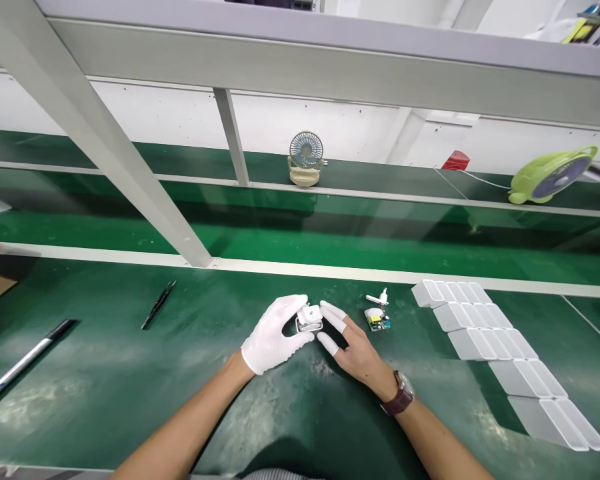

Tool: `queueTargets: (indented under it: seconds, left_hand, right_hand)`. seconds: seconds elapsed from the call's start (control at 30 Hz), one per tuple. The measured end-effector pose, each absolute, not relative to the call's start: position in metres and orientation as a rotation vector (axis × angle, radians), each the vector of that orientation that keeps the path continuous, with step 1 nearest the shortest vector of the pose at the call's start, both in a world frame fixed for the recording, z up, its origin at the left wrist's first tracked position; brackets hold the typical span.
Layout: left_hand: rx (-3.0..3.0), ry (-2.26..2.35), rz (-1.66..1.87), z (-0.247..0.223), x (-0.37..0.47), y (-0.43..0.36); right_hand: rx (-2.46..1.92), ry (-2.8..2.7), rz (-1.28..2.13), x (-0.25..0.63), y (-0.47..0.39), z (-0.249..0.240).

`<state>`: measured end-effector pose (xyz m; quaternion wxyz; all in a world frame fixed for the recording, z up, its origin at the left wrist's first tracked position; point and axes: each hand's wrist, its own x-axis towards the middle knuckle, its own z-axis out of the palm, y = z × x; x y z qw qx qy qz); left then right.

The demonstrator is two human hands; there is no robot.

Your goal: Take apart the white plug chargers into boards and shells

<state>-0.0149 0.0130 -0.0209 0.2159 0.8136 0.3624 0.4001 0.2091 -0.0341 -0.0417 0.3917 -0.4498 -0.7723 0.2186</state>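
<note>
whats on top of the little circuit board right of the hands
The circuit board carries a yellow block and small blue parts, with a white piece at its far side. Finer parts are too small to tell; what lies under the board is hidden.

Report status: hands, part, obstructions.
Left hand gripping white part. Right hand alongside, fingers spread, contact unclear. Circuit board off to the right, not between hands and part.
</note>
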Motion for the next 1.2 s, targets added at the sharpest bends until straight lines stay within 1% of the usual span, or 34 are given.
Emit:
queueTargets:
  seconds: [0.1, 0.23, 0.43, 0.57, 0.73, 1.0, 1.1, 1.2]
  left_hand:
    - [2.374, 0.861, 1.284, -0.015, -0.015, 0.011]
    - [2.275, 0.897, 1.372, -0.011, -0.015, 0.006]
    - [1.991, 1.042, 1.255, -0.007, -0.022, 0.005]
    - [1.849, 1.179, 1.137, -0.015, -0.029, 0.014]
    - [1.778, 1.252, 1.154, -0.025, -0.034, 0.019]
    - [1.696, 1.266, 1.212, -0.015, -0.036, 0.013]
    - [1.663, 1.289, 1.237, -0.011, -0.035, 0.011]
    - [1.852, 1.187, 1.231, -0.010, -0.031, 0.008]
  right_hand:
    - [-1.153, -1.889, 0.559, 0.207, -0.033, -0.048]
    - [-1.174, -1.871, 0.516, 0.204, -0.032, -0.052]
    - [-0.985, -2.080, 0.308, 0.197, -0.030, -0.055]
    - [-0.913, -2.103, 0.284, 0.195, -0.028, -0.057]
    - [-0.859, -2.107, 0.268, 0.196, -0.024, -0.054]
    - [-0.845, -2.005, 0.076, 0.193, -0.019, -0.020]
    - [-0.864, -2.055, 0.112, 0.188, -0.019, -0.028]
    - [-0.939, -2.167, 0.182, 0.186, -0.018, -0.040]
